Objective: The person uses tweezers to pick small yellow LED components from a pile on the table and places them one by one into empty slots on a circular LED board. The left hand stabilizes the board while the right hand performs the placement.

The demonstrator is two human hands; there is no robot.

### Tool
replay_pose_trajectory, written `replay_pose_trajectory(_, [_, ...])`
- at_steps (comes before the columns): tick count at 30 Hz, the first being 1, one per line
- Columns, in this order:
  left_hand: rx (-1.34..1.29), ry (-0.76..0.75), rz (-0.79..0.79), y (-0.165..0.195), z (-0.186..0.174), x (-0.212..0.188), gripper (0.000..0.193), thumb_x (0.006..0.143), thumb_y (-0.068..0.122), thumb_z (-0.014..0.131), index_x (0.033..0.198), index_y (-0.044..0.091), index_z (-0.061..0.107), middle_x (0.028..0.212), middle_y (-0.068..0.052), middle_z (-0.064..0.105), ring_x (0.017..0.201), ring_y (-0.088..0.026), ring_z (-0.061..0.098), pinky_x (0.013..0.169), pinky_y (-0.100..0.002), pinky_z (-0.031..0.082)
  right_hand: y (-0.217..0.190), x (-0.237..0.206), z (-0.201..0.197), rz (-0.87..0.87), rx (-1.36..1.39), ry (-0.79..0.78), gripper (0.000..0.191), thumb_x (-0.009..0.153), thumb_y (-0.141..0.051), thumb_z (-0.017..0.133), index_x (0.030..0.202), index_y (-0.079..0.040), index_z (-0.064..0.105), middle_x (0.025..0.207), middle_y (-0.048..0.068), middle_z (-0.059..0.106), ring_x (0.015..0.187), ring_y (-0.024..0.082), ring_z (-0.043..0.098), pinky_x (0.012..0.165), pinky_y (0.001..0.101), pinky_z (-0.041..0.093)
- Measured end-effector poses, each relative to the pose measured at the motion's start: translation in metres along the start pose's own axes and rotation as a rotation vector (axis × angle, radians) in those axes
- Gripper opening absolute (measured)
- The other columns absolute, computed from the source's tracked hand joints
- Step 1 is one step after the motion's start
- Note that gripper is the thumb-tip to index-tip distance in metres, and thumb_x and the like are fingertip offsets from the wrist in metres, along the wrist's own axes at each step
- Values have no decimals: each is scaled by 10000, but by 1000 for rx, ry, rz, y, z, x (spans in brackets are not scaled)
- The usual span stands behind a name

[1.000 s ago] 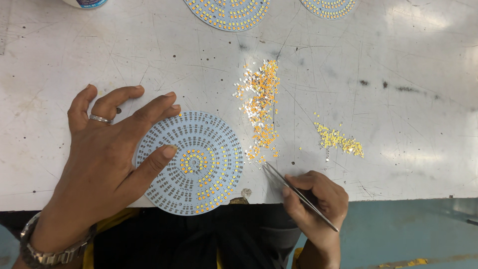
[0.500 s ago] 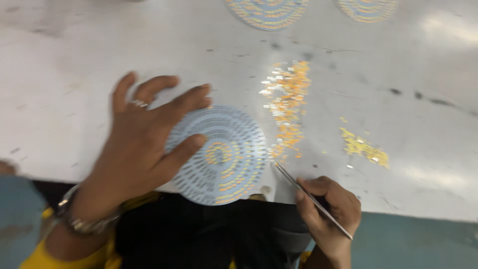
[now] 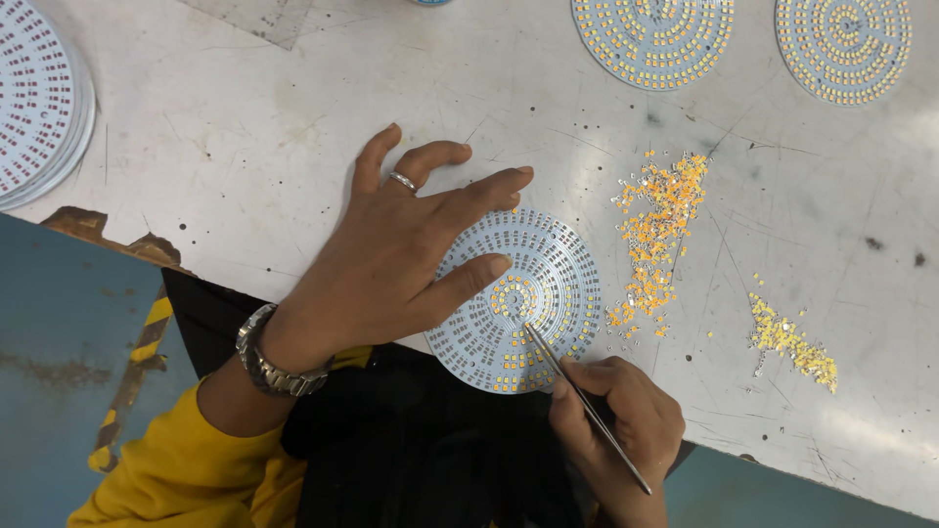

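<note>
A round white circuit disc (image 3: 543,284) lies at the near edge of the grey table (image 3: 245,147), partly filled with small yellow chips. My left hand (image 3: 396,254) rests flat on its left side, fingers spread, a ring on one finger and a metal watch on the wrist. My right hand (image 3: 621,425) grips thin metal tweezers (image 3: 577,391), whose tip touches the disc near its centre. A loose pile of yellow chips (image 3: 655,230) lies just right of the disc.
A second, smaller chip pile (image 3: 792,342) sits farther right. Two filled discs (image 3: 653,34) (image 3: 843,44) lie at the far edge. A stack of blank white discs (image 3: 39,108) stands at the far left. The table edge runs diagonally past my lap.
The camera view has shifted and tilted, bringing the left stack into sight. The tweezers' tip has moved from beside the disc's right edge onto the disc near its centre. My left hand stays on the disc.
</note>
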State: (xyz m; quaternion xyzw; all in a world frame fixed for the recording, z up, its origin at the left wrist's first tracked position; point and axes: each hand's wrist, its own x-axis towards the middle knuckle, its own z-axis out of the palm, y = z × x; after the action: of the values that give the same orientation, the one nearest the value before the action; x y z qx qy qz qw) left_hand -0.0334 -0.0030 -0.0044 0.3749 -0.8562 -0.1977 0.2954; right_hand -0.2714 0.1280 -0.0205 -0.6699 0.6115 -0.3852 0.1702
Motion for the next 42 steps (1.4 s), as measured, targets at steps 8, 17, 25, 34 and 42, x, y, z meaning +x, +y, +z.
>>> replay_pose_trajectory(8, [4,-1,1,-2,3,-1,610,1048,476,530,1552,145,440,1253,-22,750,1446,-391,431,1213,-645,79,9,0,-20,84,66,-54,136,791,-25,776,900,12,703,737,55,697,592,75,624,562,207,452])
replay_pose_trajectory(17, [6,4,10,0,0,1,603,1041,461,533,1538,130,457,1236,-16,752,1434,-383,440,1206,-641,79,2,4,-17,46,77,-76,146,798,-29,786,910,6,698,752,57,711,609,86,657,565,202,470])
replay_pose_trajectory(25, [20,-11,-6,7,-6,2,587,1020,425,557,1509,108,484,1283,-15,731,1399,-343,462,1202,-614,106,13,-7,-32,117,86,3,143,790,-46,781,883,20,696,726,55,677,592,85,585,556,211,437])
replay_pose_trajectory(34, [24,-37,-23,6,-3,2,583,1029,432,524,1509,104,490,1245,-21,734,1432,-351,441,1215,-600,79,33,-18,-47,225,67,152,135,828,-36,773,916,40,704,685,43,646,564,56,531,534,196,370])
replay_pose_trajectory(42, [6,-45,-32,8,-4,2,588,1036,454,507,1499,93,503,1249,-35,732,1439,-348,438,1214,-600,79,33,-18,-54,208,67,135,123,807,-15,761,901,29,694,716,35,670,588,51,573,542,197,412])
